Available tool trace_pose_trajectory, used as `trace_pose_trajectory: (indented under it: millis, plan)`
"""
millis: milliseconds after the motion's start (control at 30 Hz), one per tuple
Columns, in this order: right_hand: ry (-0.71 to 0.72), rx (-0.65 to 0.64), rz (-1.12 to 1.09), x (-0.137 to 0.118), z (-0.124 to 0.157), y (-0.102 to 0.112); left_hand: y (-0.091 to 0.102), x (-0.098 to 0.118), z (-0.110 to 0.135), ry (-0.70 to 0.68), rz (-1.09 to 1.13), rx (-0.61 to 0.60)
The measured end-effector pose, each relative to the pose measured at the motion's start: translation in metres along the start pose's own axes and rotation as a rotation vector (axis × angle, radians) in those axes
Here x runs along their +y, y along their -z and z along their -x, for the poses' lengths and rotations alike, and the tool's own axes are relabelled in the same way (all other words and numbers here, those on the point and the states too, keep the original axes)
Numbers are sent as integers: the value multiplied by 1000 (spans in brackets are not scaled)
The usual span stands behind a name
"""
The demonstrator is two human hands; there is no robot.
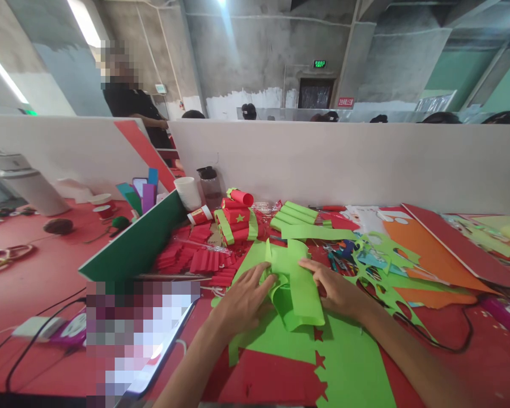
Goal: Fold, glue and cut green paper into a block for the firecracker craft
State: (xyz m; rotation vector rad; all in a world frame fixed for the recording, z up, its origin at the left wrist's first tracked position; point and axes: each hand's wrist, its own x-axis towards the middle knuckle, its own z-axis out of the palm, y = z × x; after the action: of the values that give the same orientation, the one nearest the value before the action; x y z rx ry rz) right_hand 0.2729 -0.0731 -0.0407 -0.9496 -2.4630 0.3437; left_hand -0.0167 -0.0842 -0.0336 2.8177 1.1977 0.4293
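Between my hands is a curled piece of green paper (304, 289), its strips bent over one another. My left hand (249, 292) is closed on its left side, with thumb and fingers around a folded edge. On the right side, my right hand (329, 283) pinches the broad strip, index finger along its top. Flat green sheets (352, 362) lie beneath, with small red star shapes showing along an edge. Just beyond stand red paper rolls with green bands and a star (240, 218), beside a row of rolled green paper tubes (295, 215).
A lit tablet (161, 340) lies to the left, near a green board (131, 238) standing on edge. Red folded paper pieces (204, 258) are heaped behind my left hand. Orange sheets (429, 255) and cut-out green scraps lie right. A white partition (344, 164) closes off the back; a person stands behind it.
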Motion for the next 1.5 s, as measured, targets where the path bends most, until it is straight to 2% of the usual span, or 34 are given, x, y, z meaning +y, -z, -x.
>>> trace_pose_trajectory:
  millis: [167,467,633,800,1000,1267,1500]
  plan:
    - [71,121,94,6,3,-2,0,-1,0,-6,18,-7]
    - [72,84,170,1,7,-5,1,3,-2,11,7,5]
    - [60,157,143,-6,6,-10,2,7,-3,21,-23,1]
    - [15,155,46,-3,5,-8,3,7,-3,31,-51,-21]
    - [-52,50,-85,-1,7,-2,-1,6,-3,25,-34,-12]
    - [-179,257,-146,-4,-1,-9,-1,4,-5,17,10,-8]
    - [-304,282,-141,0,-4,-11,-2,4,-6,33,56,-8]
